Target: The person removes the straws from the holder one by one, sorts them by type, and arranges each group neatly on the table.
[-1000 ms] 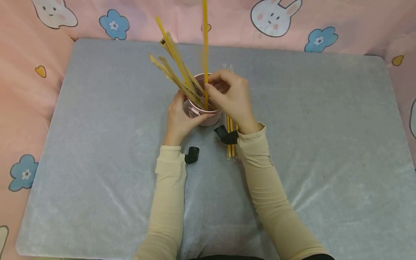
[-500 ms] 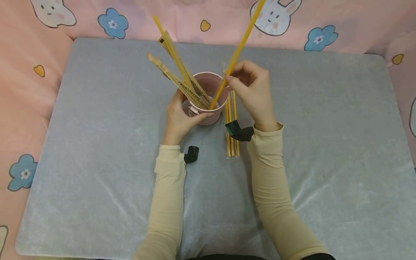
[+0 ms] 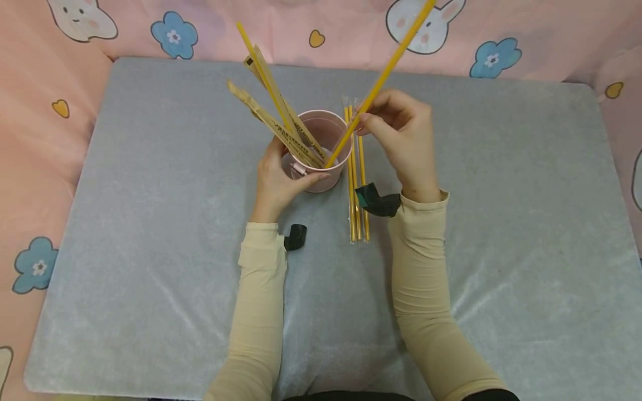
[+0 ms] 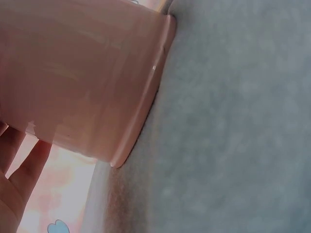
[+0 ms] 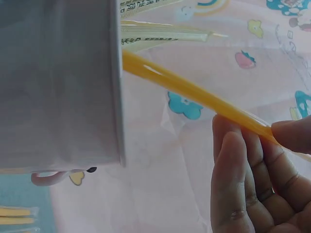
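A small pink bucket (image 3: pixel 321 181) stands upright on the table, its wall filling much of the left wrist view. My left hand (image 3: pixel 276 181) grips it from the left, thumb along the front below the rim. Between thumb and fingers my right hand (image 3: pixel 403 131) pinches a yellow straw (image 3: pixel 383 75), which slants up to the right with its lower end inside the bucket. Leaning left in the bucket are another yellow straw (image 3: pixel 266 78) and several paper-wrapped sticks (image 3: pixel 281 131) with dark print. In the right wrist view the pinched straw (image 5: pixel 180 87) crosses the bucket's rim.
Several yellow straws in clear wrappers (image 3: pixel 353 206) lie on the table just right of the bucket, partly under the right wrist. The grey cloth-covered table (image 3: pixel 175 195) ends at a pink cartoon-print backdrop (image 3: pixel 351 39). A black wrist camera (image 3: pixel 296 238) sits by the left cuff.
My right hand has moved to the right, tilting the pinched straw from nearly upright to a rightward slant. The left hand and bucket have stayed in place.
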The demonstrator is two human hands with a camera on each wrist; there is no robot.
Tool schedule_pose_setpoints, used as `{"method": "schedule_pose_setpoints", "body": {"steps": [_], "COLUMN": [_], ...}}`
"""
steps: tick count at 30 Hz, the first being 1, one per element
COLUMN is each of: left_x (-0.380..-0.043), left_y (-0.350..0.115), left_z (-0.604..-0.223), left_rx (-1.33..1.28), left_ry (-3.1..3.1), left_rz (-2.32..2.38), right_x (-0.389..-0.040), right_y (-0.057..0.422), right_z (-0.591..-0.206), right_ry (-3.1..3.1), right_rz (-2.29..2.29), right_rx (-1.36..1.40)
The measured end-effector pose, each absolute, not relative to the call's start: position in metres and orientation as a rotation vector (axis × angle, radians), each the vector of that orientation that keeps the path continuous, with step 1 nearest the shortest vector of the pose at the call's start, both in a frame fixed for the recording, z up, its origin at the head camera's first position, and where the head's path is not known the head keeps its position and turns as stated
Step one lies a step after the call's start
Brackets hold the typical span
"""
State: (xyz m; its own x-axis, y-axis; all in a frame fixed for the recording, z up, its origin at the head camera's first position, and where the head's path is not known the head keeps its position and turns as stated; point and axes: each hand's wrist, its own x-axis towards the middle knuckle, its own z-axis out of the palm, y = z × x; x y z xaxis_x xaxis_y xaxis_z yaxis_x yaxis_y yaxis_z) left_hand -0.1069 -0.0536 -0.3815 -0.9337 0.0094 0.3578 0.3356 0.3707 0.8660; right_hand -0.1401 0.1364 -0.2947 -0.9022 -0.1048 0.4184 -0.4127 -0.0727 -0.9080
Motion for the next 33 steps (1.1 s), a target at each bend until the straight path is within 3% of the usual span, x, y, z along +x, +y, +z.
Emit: {"method": "schedule_pose_setpoints", "body": {"steps": [14, 33], "left_x": [-0.107, -0.107], "left_y": [-0.053, -0.053], "left_z": [-0.381, -0.381], "left_rx": [-0.316, -0.315], "left_ry": [-2.328, -2.332], "left_rz": [-1.580, -1.570], "right_x": [-0.138, -0.130], "right_y": [0.142, 0.151], "right_z": [-0.291, -0.279], "right_ry": [-1.932, -1.794], "right_rz": [2.076, 2.131], "right_rx": [0.622, 0.478]}}
